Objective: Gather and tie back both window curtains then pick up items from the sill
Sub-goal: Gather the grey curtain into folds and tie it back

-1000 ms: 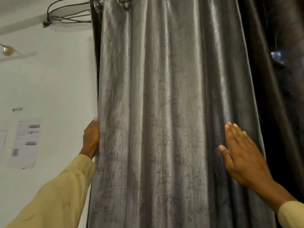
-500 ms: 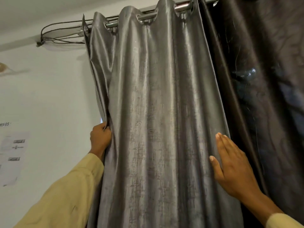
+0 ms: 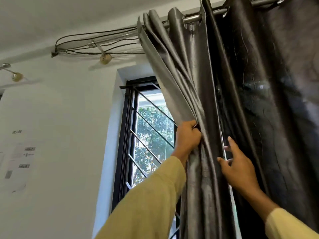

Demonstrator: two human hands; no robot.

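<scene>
Head view: the left hand [image 3: 187,137] is gripping the grey curtain [image 3: 195,69] by its bunched folds beside the window [image 3: 151,133]. The right hand [image 3: 240,169] is hovering at its inner edge, fingers loose, empty. Gathering is underway; tying likely needs both hands.

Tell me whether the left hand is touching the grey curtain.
Touching. The head view shows the left hand gripping the gathered grey curtain, its fingers curled round the bunched folds.
</scene>
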